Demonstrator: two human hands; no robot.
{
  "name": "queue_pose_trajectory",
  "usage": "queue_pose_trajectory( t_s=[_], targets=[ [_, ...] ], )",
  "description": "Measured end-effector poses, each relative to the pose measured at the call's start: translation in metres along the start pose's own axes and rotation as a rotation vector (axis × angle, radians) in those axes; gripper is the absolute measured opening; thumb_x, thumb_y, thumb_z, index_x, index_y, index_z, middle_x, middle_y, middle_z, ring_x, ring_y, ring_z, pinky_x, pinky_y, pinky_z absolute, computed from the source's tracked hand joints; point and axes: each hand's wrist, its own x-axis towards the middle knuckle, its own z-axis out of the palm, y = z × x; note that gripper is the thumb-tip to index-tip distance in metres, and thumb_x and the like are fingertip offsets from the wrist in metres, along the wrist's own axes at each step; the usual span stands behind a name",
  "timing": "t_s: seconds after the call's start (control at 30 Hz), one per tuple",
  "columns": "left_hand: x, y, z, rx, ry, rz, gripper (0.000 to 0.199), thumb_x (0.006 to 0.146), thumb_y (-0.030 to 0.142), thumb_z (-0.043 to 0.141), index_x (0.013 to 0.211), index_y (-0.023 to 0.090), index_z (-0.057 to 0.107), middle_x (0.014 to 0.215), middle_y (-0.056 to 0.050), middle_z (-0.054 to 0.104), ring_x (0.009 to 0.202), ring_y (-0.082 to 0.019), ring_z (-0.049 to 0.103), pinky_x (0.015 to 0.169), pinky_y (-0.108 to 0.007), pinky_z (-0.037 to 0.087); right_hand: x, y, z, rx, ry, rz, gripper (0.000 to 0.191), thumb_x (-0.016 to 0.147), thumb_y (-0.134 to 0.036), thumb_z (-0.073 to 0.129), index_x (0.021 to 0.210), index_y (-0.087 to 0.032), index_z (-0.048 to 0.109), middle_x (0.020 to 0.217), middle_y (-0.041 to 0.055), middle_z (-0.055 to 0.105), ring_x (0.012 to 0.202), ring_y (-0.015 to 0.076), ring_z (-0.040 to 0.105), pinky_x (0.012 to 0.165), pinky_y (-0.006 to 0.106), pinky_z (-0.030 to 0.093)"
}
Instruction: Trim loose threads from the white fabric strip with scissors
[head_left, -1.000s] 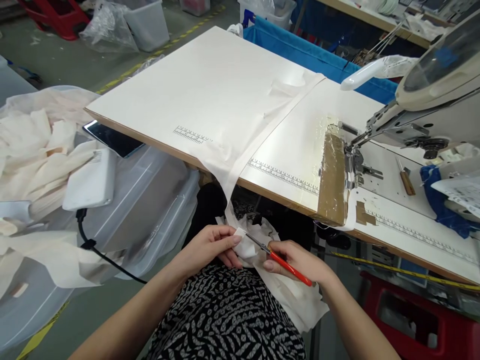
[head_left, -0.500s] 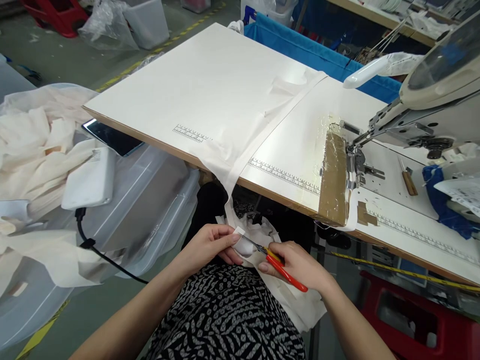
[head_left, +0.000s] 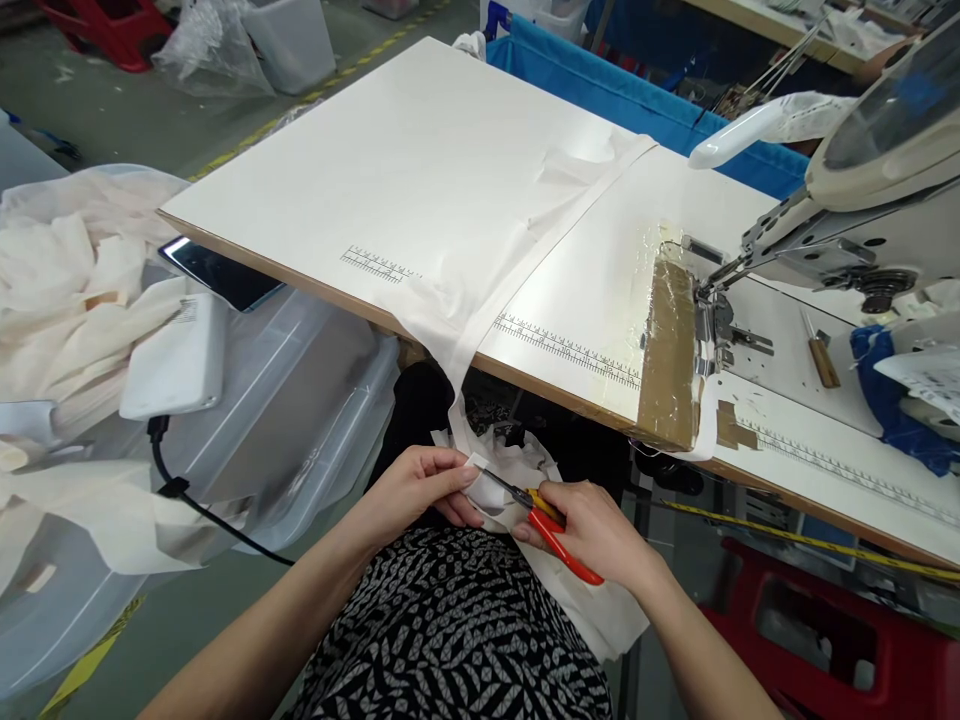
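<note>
Cream fabric (head_left: pixel 525 245) lies across the white table and hangs over its front edge into my lap. My left hand (head_left: pixel 427 485) is closed, pinching the end of this fabric strip, where a small white tab shows at the fingertips. In my right hand (head_left: pixel 589 525) are scissors (head_left: pixel 559 540) with red and yellow handles. Their blades point left and reach the fabric beside my left fingertips. More of the cream fabric (head_left: pixel 592 600) lies bunched on my lap below both hands. The blade tips are partly hidden against the cloth.
The white table (head_left: pixel 322 180) carries printed rulers and a sewing machine (head_left: pixel 862 240) at right, with a wooden-handled tool (head_left: pixel 821 355) near it. At left, a clear plastic bin (head_left: pixel 300 400) holds cream fabric pieces, a white power bank (head_left: pixel 176 355) and a phone (head_left: pixel 217 272). A red stool (head_left: pixel 885 640) stands lower right.
The scissors' handles have swung apart, the red one moving slightly left and down. My left hand keeps its pinch on the fabric, and the view has shifted a little.
</note>
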Motion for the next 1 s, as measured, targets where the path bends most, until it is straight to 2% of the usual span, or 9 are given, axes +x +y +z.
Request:
queue_pose_trajectory(
  t_s=[0.2, 0.4, 0.5, 0.57, 0.67, 0.77, 0.83, 0.93, 1.0],
  targets=[
    [0.0, -0.003, 0.0, -0.009, -0.047, 0.0, 0.038, 0.082, 0.046, 0.063, 0.083, 0.008, 0.062, 0.072, -0.013, 0.071, 0.067, -0.017, 0.07, 0.061, -0.019, 0.053, 0.004, -0.009, -0.002, -0.101, 0.037, -0.016, 0.056, 0.084, -0.071, 0.047, 0.071, -0.017, 0.041, 0.063, 0.0005, 0.049, 0.055, 0.0083, 0.033, 0.054, 0.021, 0.015],
    [-0.003, 0.002, 0.0, -0.02, -0.056, -0.004, 0.038, 0.084, 0.046, 0.061, 0.082, 0.008, 0.062, 0.072, -0.012, 0.071, 0.067, -0.017, 0.07, 0.061, -0.019, 0.053, 0.004, -0.007, 0.003, -0.024, 0.031, -0.001, 0.059, 0.084, -0.068, 0.049, 0.064, -0.015, 0.035, 0.056, -0.0018, 0.04, 0.05, 0.0055, 0.023, 0.052, 0.021, 0.016],
    [-0.003, 0.002, 0.001, 0.018, -0.045, -0.009, 0.04, 0.084, 0.048, 0.061, 0.082, 0.009, 0.061, 0.072, -0.013, 0.071, 0.067, -0.017, 0.07, 0.062, -0.019, 0.053, 0.001, -0.005, 0.0, 0.015, 0.038, 0.019, 0.057, 0.082, -0.066, 0.054, 0.064, -0.015, 0.034, 0.057, -0.0021, 0.041, 0.051, 0.0053, 0.025, 0.052, 0.021, 0.016],
    [-0.001, 0.0, 0.006, 0.056, -0.032, -0.014, 0.041, 0.083, 0.05, 0.06, 0.083, 0.009, 0.058, 0.074, -0.013, 0.071, 0.07, -0.018, 0.071, 0.063, -0.019, 0.053, 0.001, -0.006, -0.002, 0.102, 0.055, 0.003, 0.051, 0.081, -0.061, 0.059, 0.067, -0.016, 0.038, 0.062, -0.0019, 0.045, 0.055, 0.0059, 0.032, 0.053, 0.02, 0.019],
    [0.002, -0.001, 0.019, 0.063, -0.089, 0.006, 0.042, 0.087, 0.053, 0.053, 0.1, 0.013, 0.048, 0.075, -0.01, 0.071, 0.074, -0.02, 0.071, 0.066, -0.024, 0.055, 0.006, -0.013, 0.001, 0.361, 0.106, -0.065, 0.036, 0.083, -0.047, 0.06, 0.075, -0.016, 0.044, 0.07, -0.0018, 0.048, 0.063, 0.0067, 0.04, 0.057, 0.017, 0.029],
    [0.002, 0.019, 0.028, 0.263, -0.138, 0.074, 0.04, 0.094, 0.053, 0.036, 0.11, 0.017, 0.041, 0.076, -0.006, 0.068, 0.068, -0.018, 0.069, 0.061, -0.026, 0.053, 0.011, -0.021, 0.008, 0.551, 0.257, -0.1, 0.025, 0.085, -0.035, 0.053, 0.074, -0.016, 0.042, 0.07, -0.0018, 0.046, 0.063, 0.0061, 0.041, 0.057, 0.017, 0.033],
    [0.003, 0.049, 0.026, 0.616, 0.013, 0.239, 0.038, 0.095, 0.049, 0.035, 0.109, 0.015, 0.047, 0.081, -0.006, 0.066, 0.065, -0.014, 0.064, 0.059, -0.025, 0.049, 0.009, -0.023, 0.011, 0.54, 0.376, -0.115, 0.02, 0.085, -0.03, 0.051, 0.073, -0.015, 0.043, 0.07, -0.0012, 0.047, 0.062, 0.0061, 0.042, 0.058, 0.017, 0.035],
    [0.014, 0.109, 0.015, 1.199, 0.446, 0.608, 0.031, 0.09, 0.035, 0.049, 0.109, 0.012, 0.055, 0.104, -0.011, 0.061, 0.092, -0.019, 0.058, 0.069, -0.026, 0.048, -0.007, -0.018, 0.008, 0.415, 0.509, -0.129, 0.015, 0.086, -0.026, 0.051, 0.076, -0.015, 0.049, 0.07, -0.0003, 0.049, 0.063, 0.0069, 0.045, 0.06, 0.018, 0.037],
    [0.033, 0.146, 0.01, 1.518, 0.575, 0.652, 0.029, 0.08, 0.021, 0.06, 0.105, 0.009, 0.058, 0.115, -0.015, 0.054, 0.109, -0.028, 0.05, 0.071, -0.027, 0.047, -0.025, -0.012, 0.003, 0.389, 0.566, -0.106, 0.012, 0.087, -0.026, 0.053, 0.08, -0.016, 0.052, 0.075, 0.0013, 0.053, 0.066, 0.0079, 0.049, 0.062, 0.018, 0.04]
  ],
)
